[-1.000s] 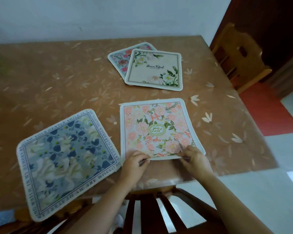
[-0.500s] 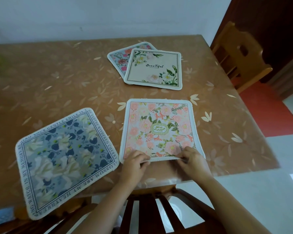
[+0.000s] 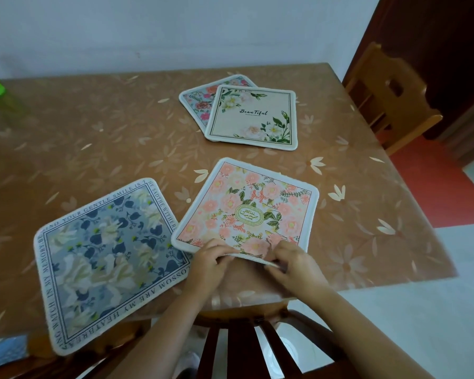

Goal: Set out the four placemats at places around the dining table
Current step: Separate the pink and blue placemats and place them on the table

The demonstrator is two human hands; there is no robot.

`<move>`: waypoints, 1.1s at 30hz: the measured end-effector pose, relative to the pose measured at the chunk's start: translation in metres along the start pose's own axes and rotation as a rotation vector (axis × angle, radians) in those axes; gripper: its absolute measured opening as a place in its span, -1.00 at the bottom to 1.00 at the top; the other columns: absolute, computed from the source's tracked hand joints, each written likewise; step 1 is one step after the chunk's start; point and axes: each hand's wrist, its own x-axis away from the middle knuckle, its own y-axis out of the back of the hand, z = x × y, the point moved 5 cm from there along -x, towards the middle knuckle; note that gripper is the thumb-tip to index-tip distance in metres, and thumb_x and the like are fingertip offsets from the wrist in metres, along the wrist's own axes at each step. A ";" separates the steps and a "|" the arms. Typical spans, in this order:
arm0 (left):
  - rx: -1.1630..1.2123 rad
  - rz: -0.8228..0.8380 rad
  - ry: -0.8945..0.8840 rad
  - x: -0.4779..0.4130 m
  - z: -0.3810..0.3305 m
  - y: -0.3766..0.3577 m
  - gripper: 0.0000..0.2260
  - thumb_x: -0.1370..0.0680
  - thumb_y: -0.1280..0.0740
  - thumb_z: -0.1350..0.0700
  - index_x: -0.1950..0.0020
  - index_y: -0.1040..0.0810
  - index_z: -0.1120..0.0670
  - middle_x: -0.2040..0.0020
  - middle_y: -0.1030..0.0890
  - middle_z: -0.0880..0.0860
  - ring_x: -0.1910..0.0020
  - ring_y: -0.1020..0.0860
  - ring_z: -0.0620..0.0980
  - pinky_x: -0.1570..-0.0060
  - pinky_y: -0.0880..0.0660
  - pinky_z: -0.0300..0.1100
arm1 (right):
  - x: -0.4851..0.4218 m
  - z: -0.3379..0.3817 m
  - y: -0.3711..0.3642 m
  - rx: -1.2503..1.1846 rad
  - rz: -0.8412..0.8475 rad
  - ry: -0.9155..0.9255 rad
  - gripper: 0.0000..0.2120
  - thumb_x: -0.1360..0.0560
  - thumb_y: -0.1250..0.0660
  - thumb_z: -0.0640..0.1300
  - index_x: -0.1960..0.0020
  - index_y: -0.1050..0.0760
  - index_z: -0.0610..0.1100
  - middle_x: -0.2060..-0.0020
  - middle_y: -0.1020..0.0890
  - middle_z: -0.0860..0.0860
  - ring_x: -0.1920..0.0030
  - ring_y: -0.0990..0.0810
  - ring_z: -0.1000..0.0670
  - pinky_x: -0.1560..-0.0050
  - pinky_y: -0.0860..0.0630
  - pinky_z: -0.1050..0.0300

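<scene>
Four placemats on table (image 3: pixel 99 132). Blue mat (image 3: pixel 107 258) flat at near left edge. Left hand (image 3: pixel 212 262) and right hand (image 3: pixel 296 262) each pinch pink mat (image 3: pixel 246 212) by its near edge, mat skewed, corner overlapping blue. Cream mat (image 3: pixel 253 116) overlaps rose mat (image 3: pixel 200 101) farther back.

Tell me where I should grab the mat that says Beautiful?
Probably its near left corner, coming from your side. The Beautiful mat lies flat on top of the rose mat, so that edge sits slightly raised and fingers can slip under.
</scene>
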 end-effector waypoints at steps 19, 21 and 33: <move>-0.086 -0.002 -0.202 0.027 -0.024 0.013 -0.86 -0.39 -0.43 0.34 0.07 -0.62 0.20 0.15 -0.57 0.11 0.17 -0.54 -0.04 0.16 -0.47 -0.26 | -0.012 0.034 -0.017 -0.160 0.018 0.147 -0.92 -0.40 -0.42 -0.20 0.17 -0.60 -0.23 0.20 -0.60 -0.15 0.17 -0.56 -0.09 0.18 -0.53 -0.04; -0.104 0.013 -0.211 0.028 -0.025 0.014 -0.89 -0.40 -0.41 0.34 0.10 -0.61 0.21 0.16 -0.57 0.11 0.18 -0.54 -0.01 0.18 -0.50 -0.21 | -0.012 0.035 -0.019 -0.180 0.038 0.162 -0.93 -0.39 -0.43 -0.21 0.16 -0.60 -0.21 0.20 -0.60 -0.15 0.16 -0.57 -0.09 0.18 -0.54 -0.02; -0.100 -0.106 -0.113 0.033 -0.005 0.045 -0.80 -0.34 -0.38 0.45 0.16 -0.58 0.19 0.18 -0.56 0.04 0.14 -0.52 -0.19 0.07 -0.43 -0.47 | -0.020 0.007 -0.017 -0.087 0.069 0.114 -0.93 -0.38 -0.41 -0.29 0.13 -0.61 -0.22 0.15 -0.60 -0.10 0.08 -0.54 -0.04 0.08 -0.41 0.26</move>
